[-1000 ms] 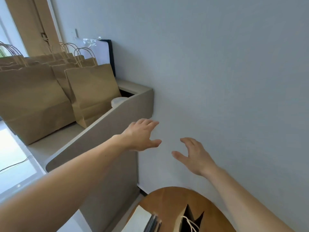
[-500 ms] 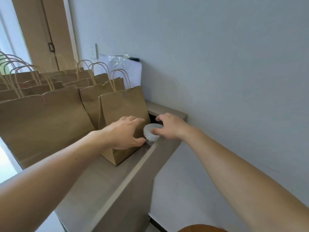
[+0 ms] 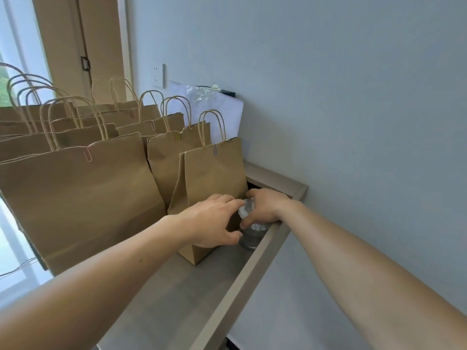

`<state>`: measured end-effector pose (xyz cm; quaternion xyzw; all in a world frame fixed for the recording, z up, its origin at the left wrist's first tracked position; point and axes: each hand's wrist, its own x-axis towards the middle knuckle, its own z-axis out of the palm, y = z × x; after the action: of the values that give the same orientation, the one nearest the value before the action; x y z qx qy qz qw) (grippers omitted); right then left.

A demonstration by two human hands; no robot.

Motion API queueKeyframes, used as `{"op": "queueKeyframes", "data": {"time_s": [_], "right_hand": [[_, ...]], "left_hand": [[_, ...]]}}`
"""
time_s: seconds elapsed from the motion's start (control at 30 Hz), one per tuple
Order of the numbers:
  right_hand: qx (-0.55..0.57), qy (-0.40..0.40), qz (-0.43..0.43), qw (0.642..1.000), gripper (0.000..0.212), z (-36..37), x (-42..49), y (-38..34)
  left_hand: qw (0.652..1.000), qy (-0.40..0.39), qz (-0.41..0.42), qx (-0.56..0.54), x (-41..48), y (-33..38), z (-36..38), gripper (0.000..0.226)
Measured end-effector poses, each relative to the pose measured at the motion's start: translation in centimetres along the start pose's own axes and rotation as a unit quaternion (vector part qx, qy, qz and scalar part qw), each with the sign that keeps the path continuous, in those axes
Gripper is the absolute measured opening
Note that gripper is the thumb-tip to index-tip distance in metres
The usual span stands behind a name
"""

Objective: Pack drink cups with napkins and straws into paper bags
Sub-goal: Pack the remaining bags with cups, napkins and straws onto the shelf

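Now the right hand [image 3: 266,207] has closed its grip over the lid [image 3: 245,210], and the left hand [image 3: 211,223] clasps the cup [image 3: 250,237].

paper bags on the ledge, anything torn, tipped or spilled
Nothing torn or spilled: the paper bags stand upright, tops clipped shut. The only odd item is a clear lidded cup outside them, squeezed between the nearest bag and the ledge's raised edge; the left hand and right hand both grip it.
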<state>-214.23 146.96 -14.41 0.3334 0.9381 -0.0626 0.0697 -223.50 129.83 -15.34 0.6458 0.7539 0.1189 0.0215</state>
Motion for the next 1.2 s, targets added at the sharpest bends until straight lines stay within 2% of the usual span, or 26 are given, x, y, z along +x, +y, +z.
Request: {"op": "queueKeyframes", "data": {"time_s": [0.23, 0.37, 0.5, 0.7, 0.87, 1.2], "right_hand": [[0.133, 0.189, -0.032, 0.972, 0.097, -5.0, -3.5, 2.1], [0.165, 0.252, -0.023, 0.953, 0.098, -8.9, -8.6, 5.2], [0.176, 0.285, 0.007, 0.942, 0.098, -9.6, -14.9, 10.0], [0.182, 0.254, 0.092, 0.945, 0.095, -3.7, -23.8, 18.5], [0.175, 0.201, 0.177, 0.947, 0.098, 4.3, -30.4, 24.4], [0.213, 0.110, 0.275, 0.931, 0.100, 18.2, -37.5, 29.1]], "left_hand": [[0.999, 0.033, -0.005, 0.016, 0.2, 1.2, -2.3, 0.075], [0.999, 0.039, -0.001, 0.026, 0.9, 4.2, -3.4, 0.071], [0.998, 0.037, 0.033, 0.026, 1.9, 9.2, -2.9, 0.072], [0.996, -0.032, 0.082, 0.025, 3.0, 19.2, 3.1, 0.080], [0.983, -0.134, 0.122, 0.016, 2.6, 26.4, 11.3, 0.080], [0.929, -0.354, 0.105, 0.024, -4.5, 32.3, 27.9, 0.090]]}}
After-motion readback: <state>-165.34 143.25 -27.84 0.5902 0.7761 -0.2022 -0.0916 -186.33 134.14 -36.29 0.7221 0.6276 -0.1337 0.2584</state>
